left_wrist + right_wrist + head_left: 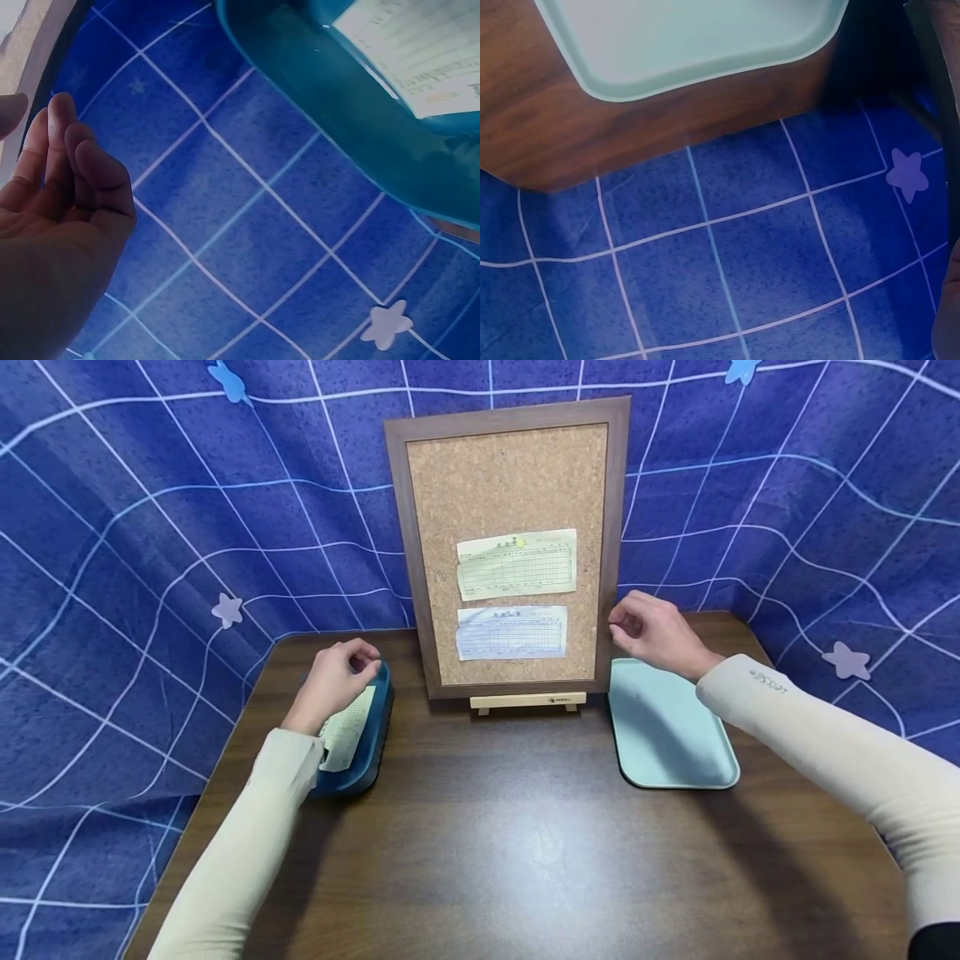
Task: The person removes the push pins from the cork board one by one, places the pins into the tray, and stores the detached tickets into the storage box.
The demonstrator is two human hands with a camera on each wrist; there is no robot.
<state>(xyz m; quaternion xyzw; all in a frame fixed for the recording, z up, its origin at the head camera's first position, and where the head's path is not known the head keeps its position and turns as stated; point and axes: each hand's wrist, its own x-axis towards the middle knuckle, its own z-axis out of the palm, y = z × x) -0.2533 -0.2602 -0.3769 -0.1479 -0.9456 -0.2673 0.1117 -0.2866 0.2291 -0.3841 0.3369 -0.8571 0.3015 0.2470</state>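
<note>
My left hand [333, 681] hovers over a blue-green tray [384, 718] with printed paper slips [348, 735] in it. Its fingers curl loosely, and the left wrist view shows nothing between fingers and thumb. At the right edge of a framed cork board [510, 477] is my right hand [654, 631], fingers loosely bent; whether they touch the frame is unclear. Only a sliver of that hand enters the right wrist view. The board bears a pale green form [517, 568] with a yellow pin [520, 542] and a bluish form [512, 635] below it.
A small wooden easel [525, 700] supports the leaning board. To the right lies a pale mint tray [675, 735], partly under my right arm. Everything stands on a dark wooden table [480, 860]. Blue curtain [150, 610] with white lines surrounds the table's back and sides.
</note>
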